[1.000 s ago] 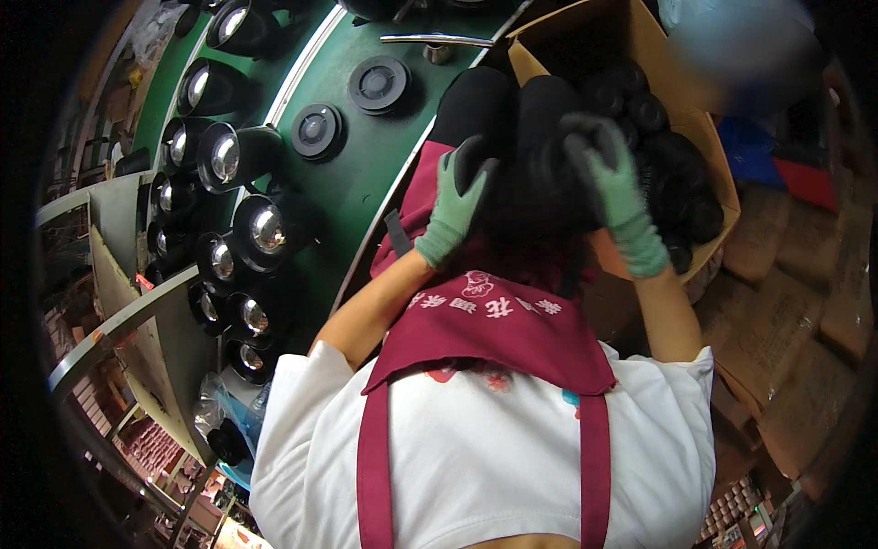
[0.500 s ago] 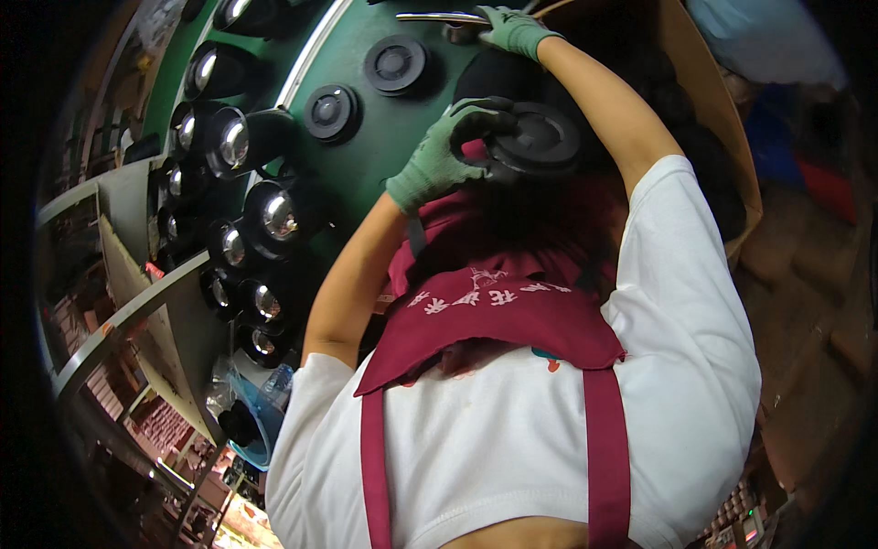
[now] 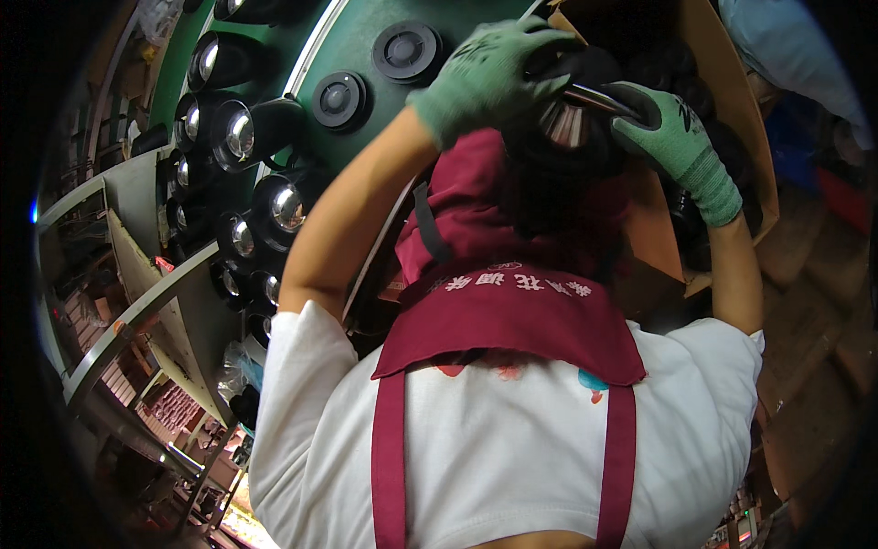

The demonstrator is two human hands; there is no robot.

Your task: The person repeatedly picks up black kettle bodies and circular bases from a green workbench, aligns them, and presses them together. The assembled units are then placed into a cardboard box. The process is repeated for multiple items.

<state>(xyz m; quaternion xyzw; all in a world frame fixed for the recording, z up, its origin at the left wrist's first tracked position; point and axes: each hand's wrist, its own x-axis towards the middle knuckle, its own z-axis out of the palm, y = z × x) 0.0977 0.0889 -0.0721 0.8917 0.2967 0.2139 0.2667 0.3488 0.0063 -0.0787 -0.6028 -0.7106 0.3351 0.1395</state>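
My left hand [image 3: 498, 80], in a green glove, curls its fingers round a dark round part [image 3: 593, 66]; most of its shape is lost in shadow. My right hand [image 3: 675, 137], gloved alike, grips a shiny metal bar [image 3: 599, 99] whose far end reaches the left fingertips. Just under the bar shows a bright ribbed metal piece [image 3: 565, 126] inside a black round body [image 3: 560, 157] above my lap. Two black ridged discs lie on the green tabletop left of my left hand, a bigger disc [image 3: 407, 51] and a smaller disc [image 3: 339, 101].
Several black housings [image 3: 240, 133] with shiny domes stand along the left of the green tabletop [image 3: 384, 114]. A cardboard box [image 3: 732, 78] holding dark parts is at my right. Metal rails [image 3: 137, 311] run at the far left. A blue-clad person's sleeve [image 3: 791, 55] shows at upper right.
My right hand has come down and nearer with the metal bar. My left hand has risen to meet it, and the ribbed metal piece now shows between them.
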